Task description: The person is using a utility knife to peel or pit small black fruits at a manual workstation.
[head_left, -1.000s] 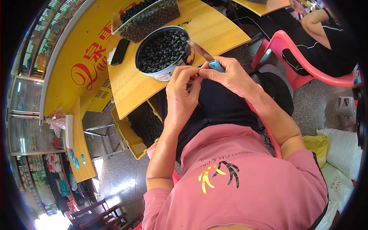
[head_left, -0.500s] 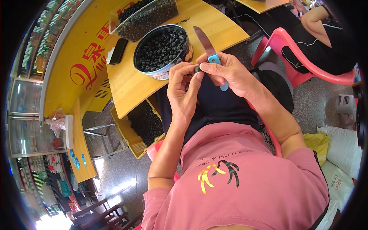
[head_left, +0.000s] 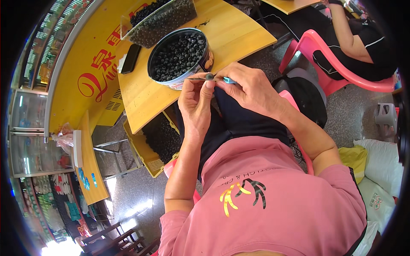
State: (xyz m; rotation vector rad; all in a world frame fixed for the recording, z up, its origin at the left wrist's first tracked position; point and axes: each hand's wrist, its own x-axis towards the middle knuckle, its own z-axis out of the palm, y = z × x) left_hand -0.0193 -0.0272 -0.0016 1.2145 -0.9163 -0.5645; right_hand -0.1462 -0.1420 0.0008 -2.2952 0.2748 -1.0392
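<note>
My left hand (head_left: 195, 104) is closed, pinching a small dark round nut-like piece (head_left: 209, 77) between thumb and fingertips. My right hand (head_left: 254, 90) grips a knife by its light blue handle (head_left: 229, 80). The thin blade lies edge-on across the dark piece, reaching toward the left fingers; fingers partly hide it. Just beyond my hands, a round tub (head_left: 171, 81) full of similar dark round pieces (head_left: 180, 55) stands on the wooden table.
A clear rectangular box (head_left: 164, 23) of dark pieces and a black phone (head_left: 131, 58) lie on the table (head_left: 232, 36). Below is a yellow crate (head_left: 149, 155) of dark pieces. Another person's arm (head_left: 348, 38) shows beyond a pink chair (head_left: 337, 64). White sacks (head_left: 380, 166) are at right.
The knife has swung from pointing up and away to lying across the dark piece. My right hand has turned palm-down and moved left. My left hand has shifted slightly left.
</note>
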